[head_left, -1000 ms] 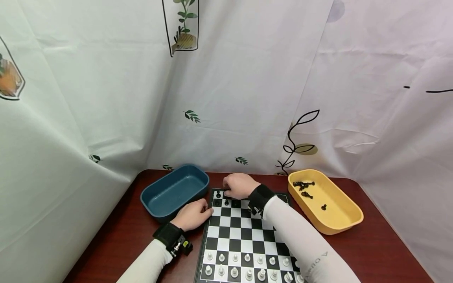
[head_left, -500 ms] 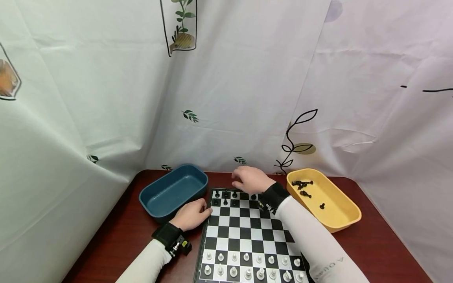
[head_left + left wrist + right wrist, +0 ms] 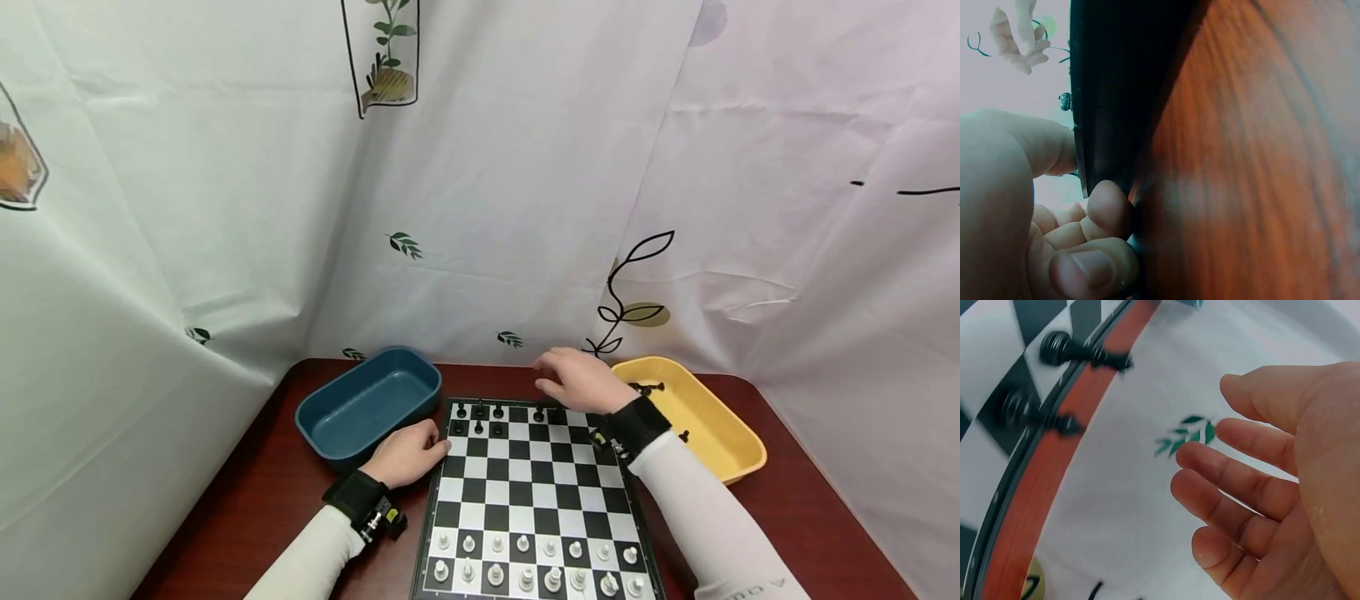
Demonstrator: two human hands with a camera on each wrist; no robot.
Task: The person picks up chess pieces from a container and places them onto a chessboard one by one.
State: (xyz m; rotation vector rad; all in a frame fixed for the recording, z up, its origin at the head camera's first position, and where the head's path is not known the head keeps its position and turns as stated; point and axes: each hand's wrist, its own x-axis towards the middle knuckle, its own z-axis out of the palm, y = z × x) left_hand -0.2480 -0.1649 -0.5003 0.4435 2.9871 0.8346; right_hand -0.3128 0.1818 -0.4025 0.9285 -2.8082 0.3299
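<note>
L hand [image 3: 408,454] curled loosely, fingertips against the chessboard [image 3: 531,492] edge, holding nothing. White pieces [image 3: 525,567] sit on the rows closest to me. R hand [image 3: 581,381] hovers past the far edge, fingers relaxed and spread, empty. Black pieces [image 3: 480,417] just left of it, yellow tray [image 3: 720,433] w/ more right beside it.

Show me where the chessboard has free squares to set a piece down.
The black-and-white chessboard is bare across its middle rows, between the black pieces at the far left corner and the white pieces crowding the two near rows. The far right squares by the right hand look free too. The blue plastic tray holds nothing.
</note>
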